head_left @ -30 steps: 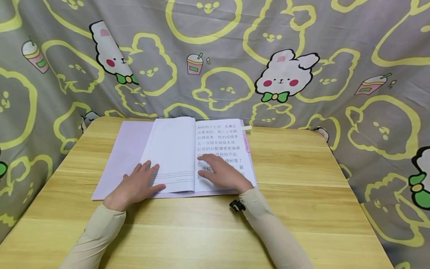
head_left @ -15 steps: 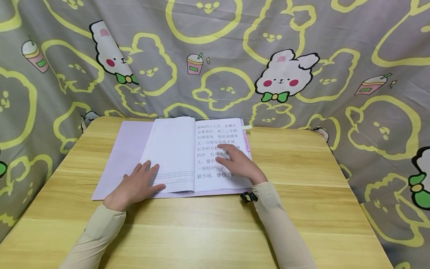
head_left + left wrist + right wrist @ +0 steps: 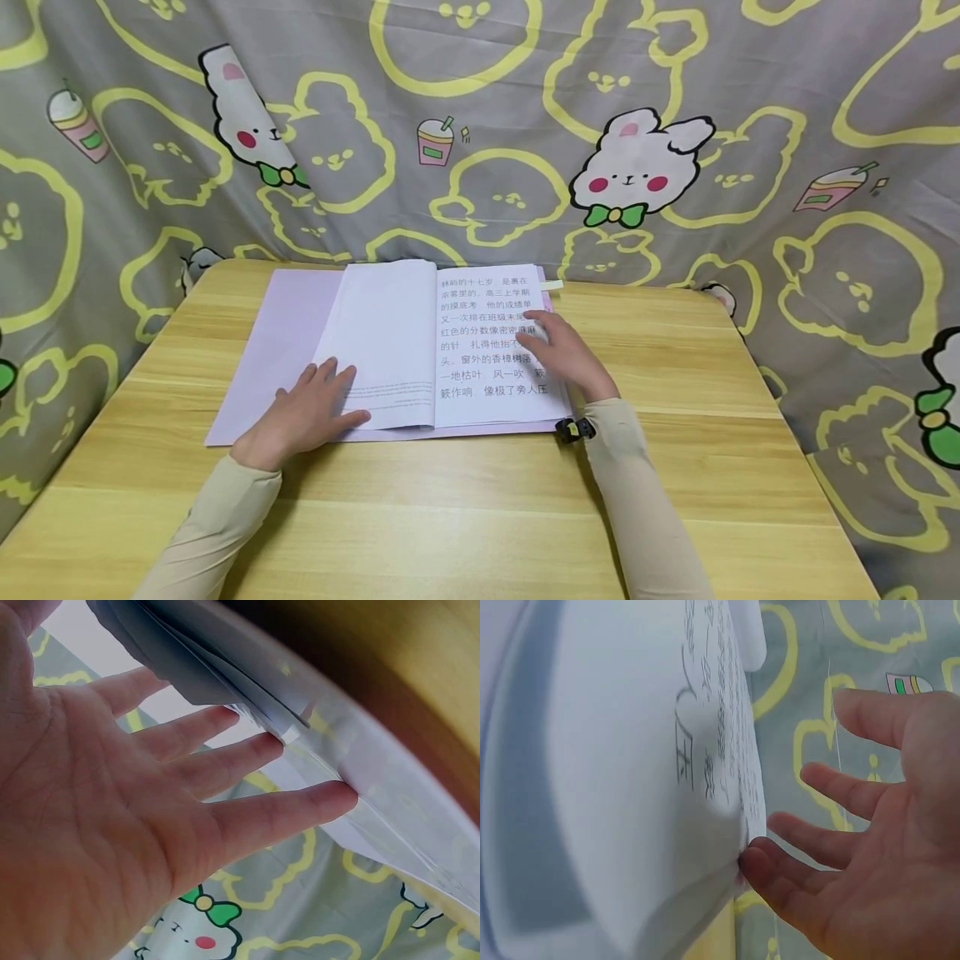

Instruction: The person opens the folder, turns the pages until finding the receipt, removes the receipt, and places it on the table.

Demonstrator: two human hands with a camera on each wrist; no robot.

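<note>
An open booklet with a lilac cover (image 3: 281, 333) lies on the wooden table. Its left page (image 3: 386, 333) is mostly blank with small print near the bottom; the right page (image 3: 480, 408) carries large Chinese text. My left hand (image 3: 303, 412) rests with spread fingers across the left page's lower edge and the cover; in the left wrist view its fingertips (image 3: 341, 796) touch the booklet. My right hand (image 3: 564, 354) is over the right page's outer edge, fingers extended and apart. In the right wrist view one fingertip (image 3: 754, 861) meets the page edge, and nothing is gripped.
A pale tab (image 3: 551, 286) sticks out at the booklet's upper right. A small black device (image 3: 576, 430) sits at my right wrist. The table (image 3: 420, 517) reaches a grey curtain (image 3: 517, 100) with cartoon prints behind and at both sides.
My right hand has moved rightward across the right page, from near the centre fold to the outer edge, uncovering lines of text. My left hand has stayed in place.
</note>
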